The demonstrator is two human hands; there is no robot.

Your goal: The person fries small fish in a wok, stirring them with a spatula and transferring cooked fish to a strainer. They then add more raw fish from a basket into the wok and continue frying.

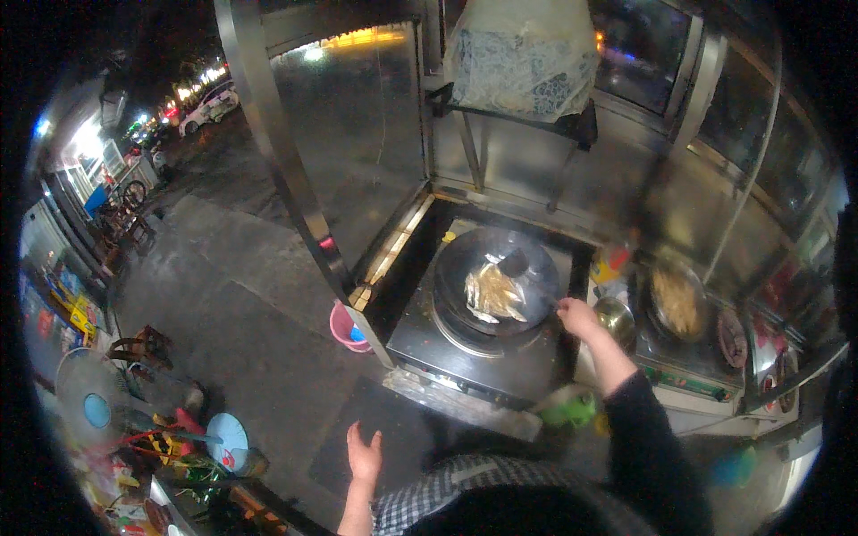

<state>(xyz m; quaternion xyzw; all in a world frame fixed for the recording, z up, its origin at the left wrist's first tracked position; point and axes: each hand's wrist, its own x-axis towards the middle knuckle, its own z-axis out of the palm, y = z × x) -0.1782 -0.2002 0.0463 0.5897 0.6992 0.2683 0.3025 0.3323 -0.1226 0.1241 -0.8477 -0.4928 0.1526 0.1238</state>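
Observation:
A dark wok sits on a round burner set in a black-topped cooking station. Several small silvery fish lie together in it, some of them golden. The dark blade of a spatula rests at the upper right edge of the fish. My right hand is closed round the end of its handle at the wok's right rim. My left hand hangs free in front of the station, its fingers apart and nothing in them.
Right of the wok stand a metal bowl, a yellow and red bottle and an oval pan of browned food. A pink bucket stands by the station's left corner. A metal post rises at that corner; a plastic-covered box is on a shelf above.

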